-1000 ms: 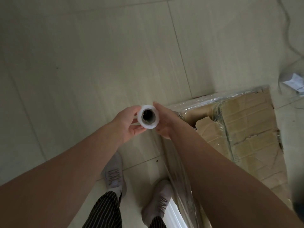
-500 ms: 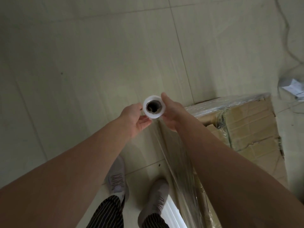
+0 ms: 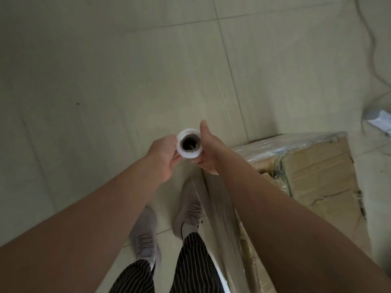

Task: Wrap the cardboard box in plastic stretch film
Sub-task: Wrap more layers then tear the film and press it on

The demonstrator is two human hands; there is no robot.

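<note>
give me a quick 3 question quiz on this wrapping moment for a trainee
1. True or false: the left hand and right hand both hold the stretch film roll.
2. The cardboard box sits on the person's: A) left B) right C) lap
3. Which hand's thumb sticks up beside the roll?
Key: 1 true; 2 B; 3 right hand

Head camera looks steeply down, close over hands, toward floor (image 3: 105, 81).
</note>
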